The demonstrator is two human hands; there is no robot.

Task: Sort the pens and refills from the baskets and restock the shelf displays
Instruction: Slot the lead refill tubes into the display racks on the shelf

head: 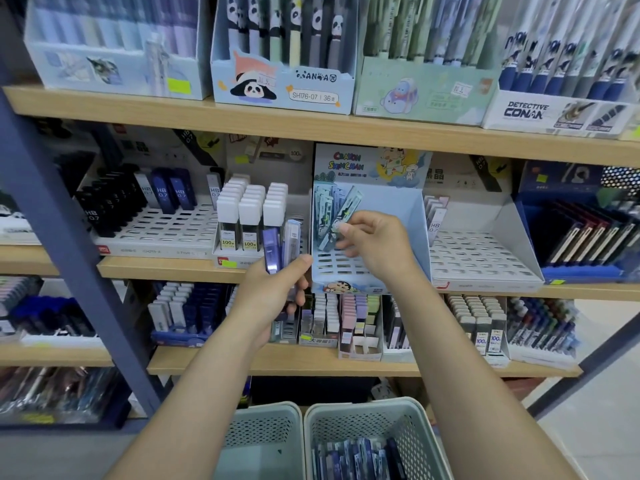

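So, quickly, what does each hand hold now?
Left hand: closed on refill cases.
Right hand: closed on one pale refill case.

the long shelf boards look like pale wood-grain laminate, smooth and matt, carried on a blue-grey painted metal upright with a dull finish. the light blue crayon shin-chan display box is printed card with a slight sheen, and its slotted white tray floor looks like moulded plastic. the slim translucent purple refill cases are glossy clear plastic, as is the pale printed refill case, though blur makes its surface hard to judge. the two pale grey-green perforated baskets are matt moulded plastic. the white-capped lead tubes have smooth opaque plastic caps over clear bodies.
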